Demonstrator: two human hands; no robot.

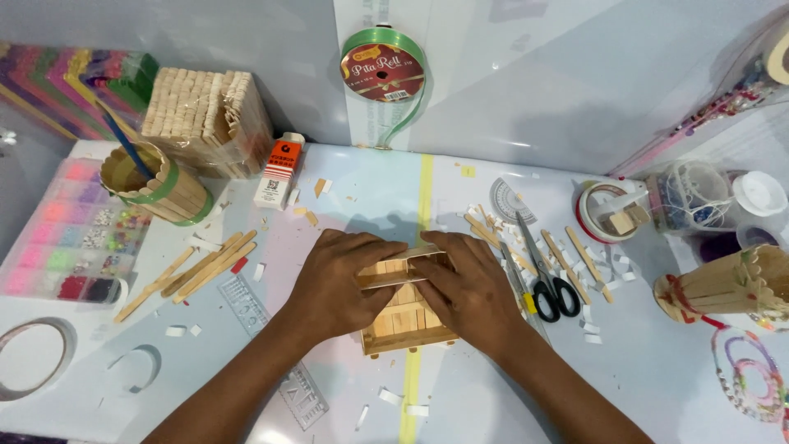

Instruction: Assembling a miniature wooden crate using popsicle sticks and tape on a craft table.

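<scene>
A small house built of wooden craft sticks [404, 316] sits on the white table at the centre. My left hand [341, 284] presses on its left roof panel and my right hand [468, 288] presses on its right roof panel. The fingertips of both hands meet along the roof ridge [407, 256]. The flat stick base shows below the hands. Both hands cover most of the roof.
Black-handled scissors [546, 284] and loose sticks [575, 259] lie to the right. More sticks [197, 267], a clear ruler [275, 349] and a bead box [70, 230] lie left. A stick cup [160, 185], glue bottle [278, 171], stick bundle [205, 115] and green ribbon roll [385, 74] stand behind.
</scene>
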